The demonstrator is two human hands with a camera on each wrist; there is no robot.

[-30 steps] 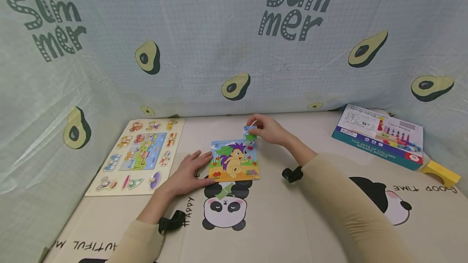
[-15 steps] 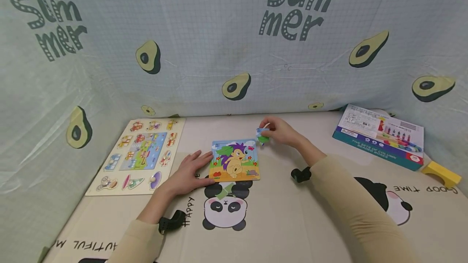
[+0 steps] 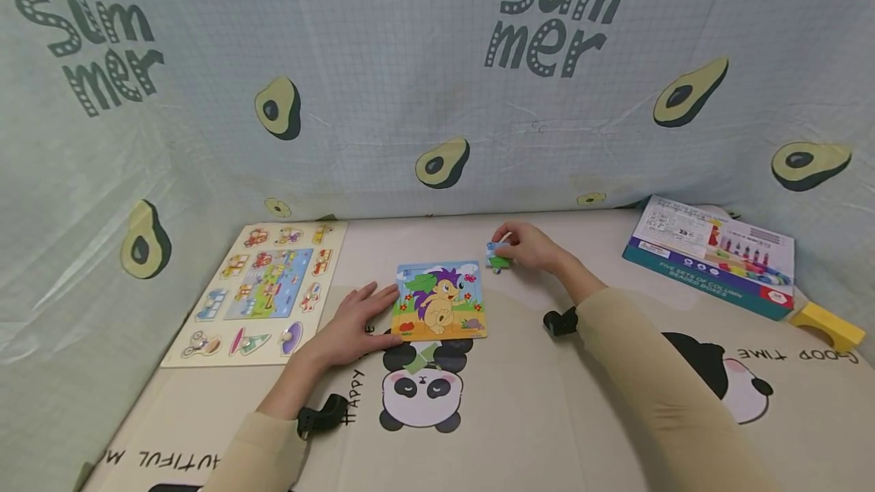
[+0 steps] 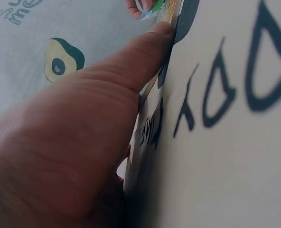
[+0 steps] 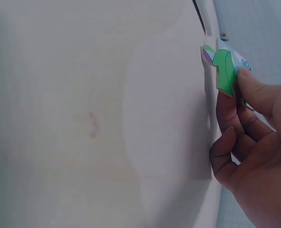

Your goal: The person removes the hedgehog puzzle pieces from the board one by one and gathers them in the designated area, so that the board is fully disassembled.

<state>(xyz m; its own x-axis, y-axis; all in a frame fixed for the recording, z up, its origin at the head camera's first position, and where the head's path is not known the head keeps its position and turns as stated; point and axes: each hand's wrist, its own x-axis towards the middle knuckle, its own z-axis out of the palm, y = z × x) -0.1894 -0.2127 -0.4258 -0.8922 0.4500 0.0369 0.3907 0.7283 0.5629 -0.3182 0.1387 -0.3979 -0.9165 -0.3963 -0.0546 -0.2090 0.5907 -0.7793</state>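
A square hedgehog jigsaw puzzle (image 3: pixel 439 302) lies flat on the table, with its picture in purple, green and orange. My left hand (image 3: pixel 355 321) rests beside it, the straight fingertips touching its left edge and the thumb at the lower left corner. In the left wrist view that thumb (image 4: pixel 131 61) meets the edge of the board. Past the puzzle's upper right corner, my right hand (image 3: pixel 536 247) pinches a blue and green jigsaw piece (image 3: pixel 499 258) between thumb and fingers. The right wrist view shows the piece (image 5: pixel 224 69) tilted up, with a green leaf and a purple bit on it.
Left of the puzzle lies a wooden vehicle peg board (image 3: pixel 212 294). A boxed bead set (image 3: pixel 707 257) stands at the back right, with a yellow arch block (image 3: pixel 827 325) by its corner. A patterned curtain (image 3: pixel 383 97) hangs behind the table.
My right hand has moved right with the jigsaw piece, from the puzzle's upper right corner to a spot beyond it. The left hand and the puzzle have stayed in place.
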